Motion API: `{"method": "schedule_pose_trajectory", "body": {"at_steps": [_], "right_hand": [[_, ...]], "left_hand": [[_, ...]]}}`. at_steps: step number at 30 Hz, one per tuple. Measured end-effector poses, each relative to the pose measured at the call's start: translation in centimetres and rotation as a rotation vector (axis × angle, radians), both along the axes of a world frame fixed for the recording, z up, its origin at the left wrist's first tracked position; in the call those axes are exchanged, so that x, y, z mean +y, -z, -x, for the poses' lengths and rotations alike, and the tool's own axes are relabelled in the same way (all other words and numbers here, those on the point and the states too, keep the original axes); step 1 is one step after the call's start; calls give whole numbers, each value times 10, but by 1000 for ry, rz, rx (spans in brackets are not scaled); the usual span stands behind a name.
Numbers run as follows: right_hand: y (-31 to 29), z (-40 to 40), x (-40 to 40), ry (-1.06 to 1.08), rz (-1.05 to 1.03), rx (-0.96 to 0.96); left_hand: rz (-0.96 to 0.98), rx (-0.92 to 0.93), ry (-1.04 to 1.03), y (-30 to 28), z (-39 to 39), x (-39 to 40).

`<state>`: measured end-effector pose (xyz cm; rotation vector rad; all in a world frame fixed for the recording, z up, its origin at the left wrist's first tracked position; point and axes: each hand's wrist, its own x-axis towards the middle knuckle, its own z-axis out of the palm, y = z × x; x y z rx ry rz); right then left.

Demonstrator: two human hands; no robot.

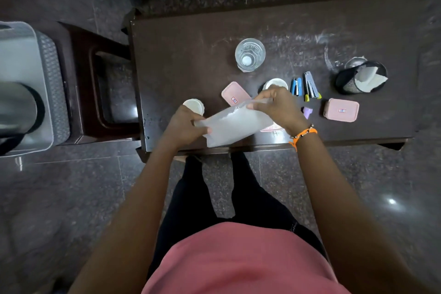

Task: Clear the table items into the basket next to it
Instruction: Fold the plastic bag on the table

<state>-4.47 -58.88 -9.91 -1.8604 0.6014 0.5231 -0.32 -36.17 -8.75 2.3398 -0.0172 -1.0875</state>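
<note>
We stand at the near edge of a dark table [191, 38] and look straight down on it. A clear glass [250, 54] stands near the middle, well apart from the rest. Nearer us lie a pink box [235, 93], a white cup [276, 83] partly behind our right hand, a blue stapler [296, 86] and a grey stapler [311, 88] side by side, a small purple piece [307, 112], and a second pink box [341, 110]. At the far right a black mesh holder [350, 81] leans with white paper [368, 77] in it. Another white cup [193, 105] sits just beyond our left hand. Something pink shows under the bag's right end; we cannot tell what it is.

To the left, beyond a dark stool [100, 83], the grey basket [51, 74] stands on the floor with a steel vessel [16, 105] inside.

Our left hand [183, 126] is closed on the lower left end of a translucent white bag [235, 124], thumb on top. Our right hand [278, 105] pinches the bag's upper right edge between fingers and thumb. The bag is held slanted just above the table's near edge, between both hands.
</note>
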Motion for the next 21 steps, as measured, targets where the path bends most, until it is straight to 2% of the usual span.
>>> {"method": "schedule_pose_trajectory", "body": {"at_steps": [2, 5, 8, 10, 12, 14, 16, 18, 21], "right_hand": [[2, -13, 3, 10, 43, -18], [6, -31, 7, 70, -122, -28], [13, -44, 11, 72, -412, 86], [20, -53, 15, 16, -489, 166], [30, -64, 27, 38, -404, 135], [42, -76, 43, 170, -202, -15], [56, -92, 61, 269, 0, -140], [70, -105, 76, 304, 64, -187], [90, -118, 91, 277, 58, -137]], "left_hand": [[20, 6, -139, 8, -2, 4], [193, 150, -486, 16, -9, 12], [184, 75, -673, 25, -21, 19], [184, 13, -767, 31, -30, 22], [156, -59, -832, 35, -42, 24], [150, -146, -899, 37, -53, 26], [106, -236, -872, 41, -63, 29], [77, -253, -810, 45, -68, 28], [93, -167, -724, 53, -66, 18]]}}
